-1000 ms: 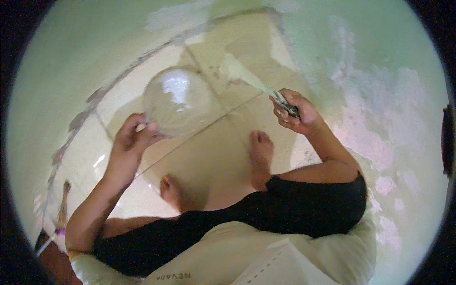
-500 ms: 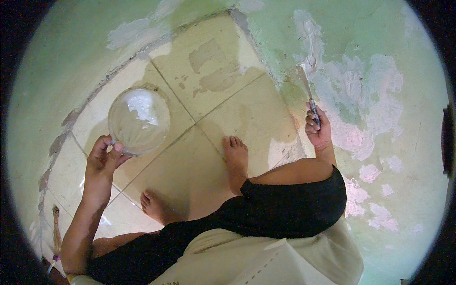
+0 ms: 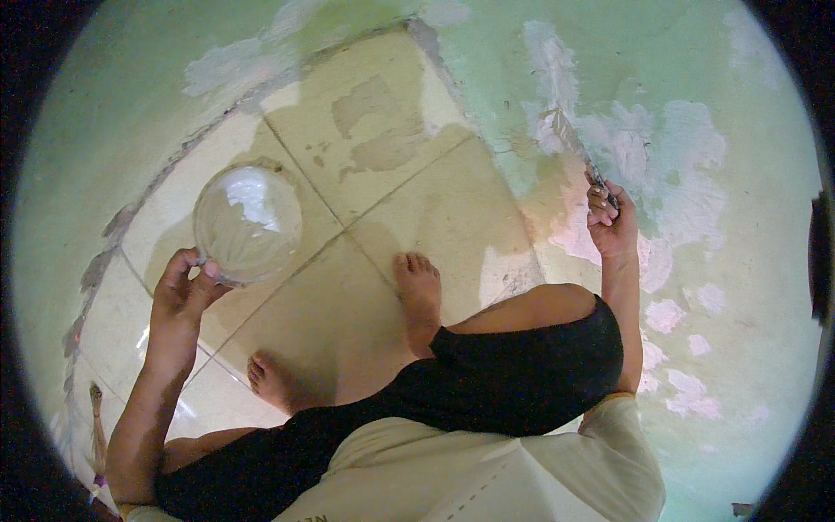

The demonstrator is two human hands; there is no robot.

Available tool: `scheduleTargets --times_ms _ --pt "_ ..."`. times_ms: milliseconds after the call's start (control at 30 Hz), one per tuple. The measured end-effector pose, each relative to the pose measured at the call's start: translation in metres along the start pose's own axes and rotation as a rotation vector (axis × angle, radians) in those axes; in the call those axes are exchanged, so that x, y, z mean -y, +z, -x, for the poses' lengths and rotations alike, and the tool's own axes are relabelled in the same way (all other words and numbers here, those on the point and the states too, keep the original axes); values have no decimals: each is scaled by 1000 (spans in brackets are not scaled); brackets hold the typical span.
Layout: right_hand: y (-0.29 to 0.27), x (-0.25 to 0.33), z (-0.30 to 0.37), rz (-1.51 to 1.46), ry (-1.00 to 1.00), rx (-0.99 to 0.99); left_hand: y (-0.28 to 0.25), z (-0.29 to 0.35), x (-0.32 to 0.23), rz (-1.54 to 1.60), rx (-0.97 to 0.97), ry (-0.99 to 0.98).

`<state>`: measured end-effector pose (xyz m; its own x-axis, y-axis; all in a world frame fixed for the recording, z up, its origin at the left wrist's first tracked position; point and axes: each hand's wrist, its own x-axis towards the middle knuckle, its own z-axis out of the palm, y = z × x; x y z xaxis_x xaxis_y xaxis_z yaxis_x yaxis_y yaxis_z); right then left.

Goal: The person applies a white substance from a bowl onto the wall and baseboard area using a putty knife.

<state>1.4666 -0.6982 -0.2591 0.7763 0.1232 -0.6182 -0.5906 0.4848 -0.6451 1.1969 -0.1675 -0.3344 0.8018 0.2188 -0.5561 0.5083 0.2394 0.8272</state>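
My left hand [image 3: 181, 285] grips the near rim of a clear plastic bowl [image 3: 248, 224] smeared with white paste, holding it above the tiled floor. My right hand [image 3: 609, 217] is closed around the handle of a putty knife [image 3: 570, 143], whose blade is pressed against the green wall [image 3: 748, 287] over a patch of white filler. I am squatting, with both bare feet [image 3: 422, 291] flat on the tiles between the two hands.
Beige floor tiles [image 3: 383, 130] carry damp stains and meet the green walls in a rough grey joint. White filler patches [image 3: 670, 313] dot the wall on the right. A thin stick-like object [image 3: 96, 418] lies at the lower left.
My right hand has carried the putty knife from over the floor to the wall on the right. The bowl in my left hand has shifted left, and the view has swung rightward.
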Motion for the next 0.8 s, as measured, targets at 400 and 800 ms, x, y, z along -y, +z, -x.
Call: scheduleTargets --times_ms 400,800 --pt "58 -32 26 72 53 -144 -2 -1 -1 -27 21 -7" --pt "23 -10 20 -59 -43 -59 -7 3 -1 -2 9 -8"
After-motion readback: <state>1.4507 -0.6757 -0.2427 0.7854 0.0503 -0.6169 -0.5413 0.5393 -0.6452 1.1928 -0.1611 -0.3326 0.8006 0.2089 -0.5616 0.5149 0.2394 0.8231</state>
